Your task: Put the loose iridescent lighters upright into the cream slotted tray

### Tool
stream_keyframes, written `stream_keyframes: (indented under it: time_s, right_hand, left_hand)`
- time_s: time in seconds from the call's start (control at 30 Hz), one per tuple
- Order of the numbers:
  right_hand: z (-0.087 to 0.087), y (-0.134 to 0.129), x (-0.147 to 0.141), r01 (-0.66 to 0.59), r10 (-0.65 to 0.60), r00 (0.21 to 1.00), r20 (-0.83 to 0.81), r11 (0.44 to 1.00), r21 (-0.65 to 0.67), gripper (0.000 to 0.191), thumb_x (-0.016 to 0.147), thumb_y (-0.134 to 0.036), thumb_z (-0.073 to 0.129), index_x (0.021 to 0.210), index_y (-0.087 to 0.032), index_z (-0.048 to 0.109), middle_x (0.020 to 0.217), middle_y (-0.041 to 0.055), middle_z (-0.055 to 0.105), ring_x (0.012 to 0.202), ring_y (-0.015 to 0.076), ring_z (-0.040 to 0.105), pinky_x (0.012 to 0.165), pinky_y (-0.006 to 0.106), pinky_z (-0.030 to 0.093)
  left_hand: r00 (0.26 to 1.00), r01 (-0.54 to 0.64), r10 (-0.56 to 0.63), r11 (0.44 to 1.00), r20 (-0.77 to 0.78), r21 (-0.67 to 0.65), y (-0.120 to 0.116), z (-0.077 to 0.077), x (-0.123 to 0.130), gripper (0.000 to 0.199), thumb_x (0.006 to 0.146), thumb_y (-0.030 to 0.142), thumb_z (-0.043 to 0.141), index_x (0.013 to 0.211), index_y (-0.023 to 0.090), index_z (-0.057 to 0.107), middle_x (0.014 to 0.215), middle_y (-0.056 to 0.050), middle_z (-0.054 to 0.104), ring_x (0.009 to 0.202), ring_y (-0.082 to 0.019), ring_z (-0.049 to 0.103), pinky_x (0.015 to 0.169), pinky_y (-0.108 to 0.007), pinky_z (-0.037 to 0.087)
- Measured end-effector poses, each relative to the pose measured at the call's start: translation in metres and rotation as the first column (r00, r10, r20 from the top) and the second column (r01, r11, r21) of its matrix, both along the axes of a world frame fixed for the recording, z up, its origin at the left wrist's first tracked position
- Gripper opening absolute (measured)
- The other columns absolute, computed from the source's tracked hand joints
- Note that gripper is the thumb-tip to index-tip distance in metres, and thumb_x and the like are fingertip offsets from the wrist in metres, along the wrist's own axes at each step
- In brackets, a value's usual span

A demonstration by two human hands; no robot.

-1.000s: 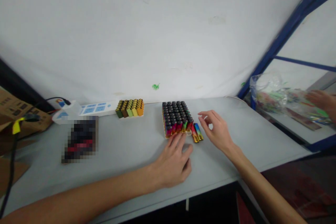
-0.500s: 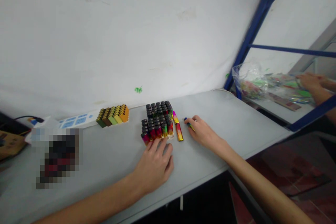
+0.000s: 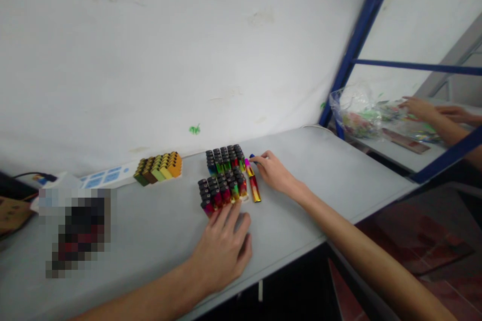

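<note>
Two blocks of lighters with black tops and shiny coloured bodies stand on the table: a near block (image 3: 224, 191) and a far block (image 3: 225, 158). My left hand (image 3: 225, 246) has its fingers stretched out, and the fingertips touch the front of the near block. My right hand (image 3: 271, 171) is just right of the far block, closed around a small blue-tipped item (image 3: 253, 157) whose kind is mostly hidden by the fingers. Between the blocks and that hand lie a magenta-and-yellow piece (image 3: 248, 166) and a shiny red-and-gold piece (image 3: 255, 189), end to end.
Another block of gold, green and brown pieces (image 3: 158, 168) stands at the left, beside a white power strip (image 3: 107, 175). A pixelated dark object (image 3: 81, 233) lies further left. Past the blue metal frame (image 3: 350, 55), another person's hands (image 3: 424, 109) are at a table with a plastic bag (image 3: 356, 113).
My right hand has moved left and away from me, bringing the blue-tipped item beside the far block. A gap now shows between the two lighter blocks. My left hand stays at the near block.
</note>
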State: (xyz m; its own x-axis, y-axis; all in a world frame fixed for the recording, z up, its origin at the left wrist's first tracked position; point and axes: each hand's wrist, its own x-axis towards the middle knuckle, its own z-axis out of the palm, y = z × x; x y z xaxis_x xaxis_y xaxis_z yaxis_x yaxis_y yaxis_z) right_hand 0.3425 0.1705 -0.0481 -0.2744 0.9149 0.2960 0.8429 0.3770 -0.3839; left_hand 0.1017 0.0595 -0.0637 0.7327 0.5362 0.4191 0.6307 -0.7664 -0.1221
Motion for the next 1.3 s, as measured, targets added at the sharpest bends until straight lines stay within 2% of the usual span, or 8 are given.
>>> stream_keyframes:
  time_s: [0.17, 0.33, 0.67, 0.9, 1.0, 1.1, 1.2, 1.3]
  right_hand:
    - [0.001, 0.02, -0.018, 0.055, -0.044, 0.992, 0.121, 0.995, -0.088, 0.029, 0.108, -0.015, 0.044, 0.126, -0.011, 0.066, 0.111, 0.0146, 0.063, 0.109, 0.0243, 0.057, 0.094, 0.032, 0.049]
    - [0.003, 0.025, -0.023, 0.156, -0.132, 0.976, 0.176, 0.978, -0.136, 0.028, 0.11, -0.029, 0.05, 0.128, -0.011, 0.062, 0.12, 0.0179, 0.061, 0.097, 0.0222, 0.062, 0.089, 0.031, 0.049]
    - [0.013, 0.007, 0.038, 0.314, -0.27, 0.932, 0.242, 0.934, -0.169, 0.02, 0.1, -0.024, 0.066, 0.116, -0.013, 0.07, 0.104, 0.0153, 0.072, 0.089, 0.0229, 0.068, 0.081, 0.029, 0.047]
    - [0.011, -0.03, 0.048, 0.173, -0.138, 0.971, 0.196, 0.97, -0.173, 0.021, 0.098, -0.038, 0.068, 0.103, -0.018, 0.074, 0.093, 0.0091, 0.075, 0.084, 0.0225, 0.068, 0.077, 0.029, 0.048]
    - [0.012, -0.037, 0.05, 0.148, -0.13, 0.986, 0.102, 0.971, -0.187, 0.024, 0.1, -0.04, 0.063, 0.099, -0.018, 0.073, 0.092, 0.0086, 0.074, 0.082, 0.0223, 0.069, 0.079, 0.032, 0.052]
    - [0.015, -0.035, 0.054, 0.12, -0.161, 0.973, -0.164, 0.964, -0.238, 0.019, 0.1, -0.032, 0.059, 0.104, -0.019, 0.071, 0.1, 0.0094, 0.074, 0.085, 0.0215, 0.073, 0.079, 0.034, 0.057]
    - [0.021, -0.034, 0.047, -0.031, -0.079, 0.874, -0.479, 0.976, -0.217, 0.029, 0.094, -0.032, 0.065, 0.121, -0.022, 0.065, 0.111, 0.0084, 0.072, 0.094, 0.0216, 0.075, 0.081, 0.036, 0.063]
    - [0.029, -0.039, 0.025, -0.204, 0.069, 0.761, -0.645, 0.969, -0.138, 0.053, 0.092, -0.035, 0.073, 0.141, -0.027, 0.057, 0.114, 0.006, 0.07, 0.095, 0.0193, 0.075, 0.086, 0.037, 0.064]
  left_hand:
    - [0.999, -0.003, 0.007, 0.996, 0.038, -0.089, 0.016, -0.004, 0.003, 0.033, 0.095, 0.024, 0.055, 0.123, 0.013, 0.069, 0.142, -0.021, 0.065, 0.128, -0.039, 0.06, 0.105, -0.057, 0.054]
    - [0.997, 0.013, -0.001, 0.986, 0.076, -0.165, 0.027, -0.004, 0.006, 0.033, 0.096, 0.022, 0.056, 0.125, 0.014, 0.068, 0.146, -0.017, 0.063, 0.134, -0.036, 0.057, 0.112, -0.055, 0.051]
    - [0.997, 0.015, -0.001, 0.984, 0.079, -0.177, 0.026, -0.005, 0.006, 0.032, 0.096, 0.022, 0.059, 0.127, 0.015, 0.067, 0.15, -0.019, 0.059, 0.135, -0.036, 0.055, 0.113, -0.056, 0.05]
    - [0.999, -0.018, 0.024, 0.989, 0.038, -0.147, 0.019, 0.0, 0.008, 0.031, 0.097, 0.026, 0.061, 0.125, 0.013, 0.066, 0.149, -0.023, 0.059, 0.136, -0.039, 0.056, 0.115, -0.054, 0.048]
    - [0.999, 0.026, -0.024, 0.998, 0.031, -0.065, 0.013, -0.001, 0.007, 0.031, 0.096, 0.027, 0.062, 0.122, 0.01, 0.066, 0.148, -0.026, 0.058, 0.139, -0.041, 0.054, 0.116, -0.053, 0.046]
    - [0.994, 0.11, -0.109, 0.994, 0.033, -0.03, 0.007, -0.002, 0.006, 0.025, 0.097, 0.025, 0.059, 0.117, 0.011, 0.067, 0.137, -0.022, 0.065, 0.134, -0.037, 0.058, 0.115, -0.049, 0.047]
    - [0.991, 0.133, -0.131, 0.989, 0.036, -0.063, 0.007, -0.002, 0.006, 0.023, 0.096, 0.023, 0.059, 0.115, 0.013, 0.068, 0.126, -0.018, 0.069, 0.125, -0.034, 0.062, 0.112, -0.046, 0.049]
    - [0.992, 0.119, -0.116, 0.988, 0.039, -0.101, 0.009, -0.001, 0.007, 0.022, 0.095, 0.024, 0.061, 0.114, 0.014, 0.068, 0.122, -0.017, 0.069, 0.12, -0.033, 0.063, 0.11, -0.046, 0.05]
